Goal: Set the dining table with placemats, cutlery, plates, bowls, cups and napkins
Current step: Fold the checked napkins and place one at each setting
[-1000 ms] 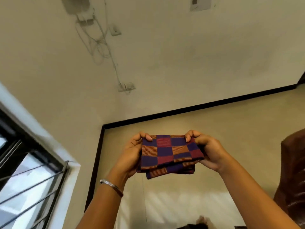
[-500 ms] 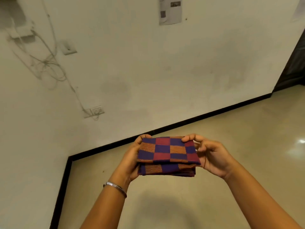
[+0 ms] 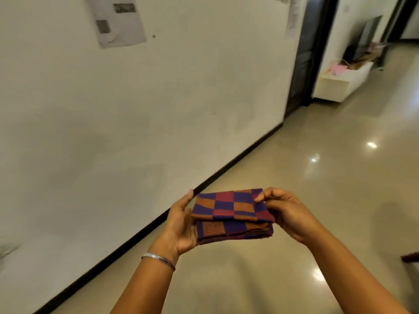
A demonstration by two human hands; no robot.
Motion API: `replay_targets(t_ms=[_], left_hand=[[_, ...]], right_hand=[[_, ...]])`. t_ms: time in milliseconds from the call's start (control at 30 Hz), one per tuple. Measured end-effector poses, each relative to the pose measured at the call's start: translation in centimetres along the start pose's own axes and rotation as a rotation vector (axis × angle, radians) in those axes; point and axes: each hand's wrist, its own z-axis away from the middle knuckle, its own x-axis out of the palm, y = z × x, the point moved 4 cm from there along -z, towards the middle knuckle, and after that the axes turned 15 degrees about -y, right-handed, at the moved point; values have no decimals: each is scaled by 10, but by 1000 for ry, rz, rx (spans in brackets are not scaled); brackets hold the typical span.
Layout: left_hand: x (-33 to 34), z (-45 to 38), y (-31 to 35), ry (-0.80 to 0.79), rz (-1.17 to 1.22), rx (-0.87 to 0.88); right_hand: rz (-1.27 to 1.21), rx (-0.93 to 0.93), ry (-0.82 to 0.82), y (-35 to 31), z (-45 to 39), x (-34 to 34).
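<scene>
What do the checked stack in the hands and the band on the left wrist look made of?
Checked stack: woven cloth, matte; fine woven stripes, soft folded edges, layers sagging slightly. Wrist band: probably metal, silvery and polished; it shows a bright glint, though the exact metal is unclear.

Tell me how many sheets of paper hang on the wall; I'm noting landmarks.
2: one sheet at upper left of the wall, another near the dark doorway. Both are cut off by the frame's top; more may hang out of view.

Folded checked napkins in the air

We see a small stack of folded napkins [image 3: 231,214], checked in purple, maroon and orange stripes, lying nearly flat, top one slightly askew, carried between both hands above the floor.
</scene>
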Motion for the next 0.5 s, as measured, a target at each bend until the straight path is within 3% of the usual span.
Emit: replay_targets(t_ms=[100,200,300,500], left_hand=[[18,-58,22,-226,-175,-212],[39,-119,34,-297,-447,-275],[63,-183,44,-305,-577,-183],[155,-337,40,-439,-754,-47]], right_hand=[[51,-2,181,-12,-27,-43],[-61,-57,352,-19,-37,-95],[-270,-131,355,-26,-37,-137],[-236,85,337,-40,-37,-266]])
